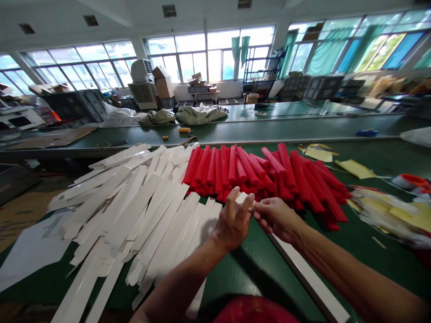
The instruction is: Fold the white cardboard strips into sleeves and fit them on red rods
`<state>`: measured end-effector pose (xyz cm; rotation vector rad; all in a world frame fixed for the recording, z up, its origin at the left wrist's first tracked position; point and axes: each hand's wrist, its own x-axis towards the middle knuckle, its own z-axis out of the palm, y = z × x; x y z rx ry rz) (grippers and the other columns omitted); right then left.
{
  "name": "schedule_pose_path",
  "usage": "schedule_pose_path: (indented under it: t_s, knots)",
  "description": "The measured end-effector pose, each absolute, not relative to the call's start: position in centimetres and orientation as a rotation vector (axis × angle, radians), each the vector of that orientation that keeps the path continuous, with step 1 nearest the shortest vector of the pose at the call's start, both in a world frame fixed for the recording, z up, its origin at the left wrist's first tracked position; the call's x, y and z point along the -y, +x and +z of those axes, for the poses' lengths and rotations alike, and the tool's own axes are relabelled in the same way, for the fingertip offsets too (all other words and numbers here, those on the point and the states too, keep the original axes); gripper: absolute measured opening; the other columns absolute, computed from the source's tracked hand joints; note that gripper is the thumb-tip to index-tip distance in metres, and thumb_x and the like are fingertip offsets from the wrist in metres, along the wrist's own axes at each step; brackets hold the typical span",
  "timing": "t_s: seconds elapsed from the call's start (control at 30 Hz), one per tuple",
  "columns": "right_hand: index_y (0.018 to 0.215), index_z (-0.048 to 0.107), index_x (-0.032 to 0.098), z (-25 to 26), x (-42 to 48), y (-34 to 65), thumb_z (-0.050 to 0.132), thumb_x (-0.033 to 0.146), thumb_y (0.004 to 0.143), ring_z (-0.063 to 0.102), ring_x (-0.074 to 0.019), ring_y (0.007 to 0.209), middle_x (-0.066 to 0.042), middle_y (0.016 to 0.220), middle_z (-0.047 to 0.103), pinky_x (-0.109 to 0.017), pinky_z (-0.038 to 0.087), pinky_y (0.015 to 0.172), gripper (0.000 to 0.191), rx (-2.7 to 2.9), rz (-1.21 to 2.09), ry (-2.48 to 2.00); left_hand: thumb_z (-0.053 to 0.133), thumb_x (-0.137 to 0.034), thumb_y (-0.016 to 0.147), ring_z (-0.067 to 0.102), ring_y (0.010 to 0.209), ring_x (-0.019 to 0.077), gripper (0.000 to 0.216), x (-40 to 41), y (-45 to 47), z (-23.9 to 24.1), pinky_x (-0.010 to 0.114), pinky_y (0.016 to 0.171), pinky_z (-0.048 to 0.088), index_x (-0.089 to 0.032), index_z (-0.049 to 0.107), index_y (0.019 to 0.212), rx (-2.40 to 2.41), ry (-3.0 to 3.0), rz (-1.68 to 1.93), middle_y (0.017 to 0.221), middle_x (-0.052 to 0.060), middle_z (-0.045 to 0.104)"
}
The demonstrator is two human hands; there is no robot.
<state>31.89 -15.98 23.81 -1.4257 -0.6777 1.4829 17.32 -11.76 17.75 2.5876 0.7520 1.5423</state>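
My left hand (234,222) has its fingers curled around the far end of a long, narrow white carton (308,273). The fingertips of my right hand (278,217) pinch at that same end, where a small white flap shows between the two hands. From there the carton runs down to the lower right, under my right forearm. Just beyond my hands lies a wide heap of red ribbed rods (232,168). To the left spreads a large pile of flat white cartons (144,211), the nearest ones close to my left hand.
The green table (256,269) carries yellow paper sheets (357,168) and crumpled plastic bags (380,208) on the right. Behind it runs a second green bench (289,128) with a yellow roll (184,129) and a blue tool (367,133). Brown cardboard (23,211) lies at the left.
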Motion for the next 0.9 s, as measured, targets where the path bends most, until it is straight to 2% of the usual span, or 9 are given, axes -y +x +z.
schedule_pose_path:
  t_s: [0.13,0.2,0.27,0.37,0.5,0.63,0.7,0.8,0.9]
  knots:
    - [0.063,0.047,0.02,21.6,16.1,31.0,0.083,0.06,0.058,0.041,-0.0063,0.033,0.004,0.05,0.058,-0.018,0.028,0.029,0.054,0.751,1.322,-1.313,0.052,-0.011,0.084,0.051,0.13,0.0329,0.051,11.5,16.3,18.6,0.048,0.103,0.052,-0.013,0.048,0.135,-0.696,2.602,1.337,0.144,0.023,0.043]
    - [0.063,0.042,0.022,19.4,15.9,30.2,0.07,0.071,0.067,0.036,-0.0073,0.033,0.006,0.046,0.051,-0.02,0.024,0.03,0.057,0.815,1.136,-1.362,0.052,-0.01,0.078,0.051,0.129,0.0337,0.057,11.4,15.8,18.8,0.051,0.104,0.05,-0.012,0.048,0.135,-0.658,2.585,1.313,0.14,0.023,0.047]
    - [0.062,0.038,0.024,16.9,15.7,29.6,0.061,0.075,0.072,0.034,-0.0083,0.038,0.007,0.045,0.042,-0.022,0.026,0.036,0.057,0.87,0.943,-1.453,0.052,-0.009,0.072,0.051,0.128,0.0342,0.063,11.3,15.5,18.8,0.052,0.104,0.05,-0.012,0.047,0.135,-0.648,2.559,1.295,0.141,0.022,0.047]
    - [0.069,0.041,0.023,13.2,15.6,29.2,0.064,0.066,0.072,0.039,-0.0112,0.051,0.007,0.055,0.041,-0.025,0.034,0.049,0.049,0.989,0.654,-1.574,0.052,-0.009,0.069,0.049,0.13,0.0349,0.067,11.5,15.2,18.8,0.053,0.106,0.048,-0.011,0.047,0.136,-0.65,2.54,1.279,0.141,0.022,0.046]
    - [0.085,0.044,0.024,9.6,15.7,29.2,0.058,0.05,0.077,0.055,-0.0227,0.072,-0.005,0.075,0.057,-0.032,0.041,0.062,0.031,1.366,0.281,-1.763,0.052,-0.01,0.074,0.048,0.132,0.0337,0.061,12.3,15.6,19.2,0.05,0.107,0.047,-0.01,0.048,0.135,-0.61,2.516,1.279,0.141,0.023,0.046]
    - [0.085,0.041,0.024,9.2,15.5,30.0,0.055,0.051,0.08,0.06,-0.027,0.073,-0.01,0.078,0.062,-0.033,0.04,0.061,0.031,1.549,0.235,-1.933,0.054,-0.037,0.089,0.04,0.138,0.035,0.063,11.8,15.1,18.5,0.052,0.109,0.044,-0.013,0.037,0.146,-0.668,2.411,1.288,0.147,0.022,0.039]
    - [0.089,0.042,0.022,9.8,15.5,31.0,0.054,0.055,0.081,0.063,-0.0288,0.073,-0.012,0.079,0.064,-0.033,0.038,0.06,0.036,1.635,0.214,-2.031,0.05,-0.045,0.093,0.041,0.137,0.0323,0.066,10.7,13.9,16.5,0.051,0.109,0.044,-0.014,0.032,0.148,-0.948,2.308,1.277,0.144,0.02,0.042]
    - [0.098,0.045,0.015,9.9,16.2,33.0,0.05,0.052,0.087,0.068,-0.0325,0.075,-0.016,0.08,0.068,-0.033,0.038,0.061,0.039,1.886,0.271,-2.233,0.047,-0.041,0.097,0.056,0.118,0.0243,0.049,9.5,11.6,11.7,0.041,0.098,0.05,-0.014,0.044,0.138,-1.574,2.242,0.898,0.124,0.015,0.054]
    - [0.106,0.049,0.012,8.0,17.4,34.6,0.057,0.039,0.084,0.071,-0.0345,0.085,-0.018,0.088,0.072,-0.034,0.041,0.067,0.036,2.067,0.474,-2.364,0.061,-0.037,0.089,0.061,0.099,0.0235,0.035,10.2,9.8,6.6,0.038,0.087,0.052,-0.015,0.061,0.116,-1.722,2.281,0.542,0.105,0.01,0.06]
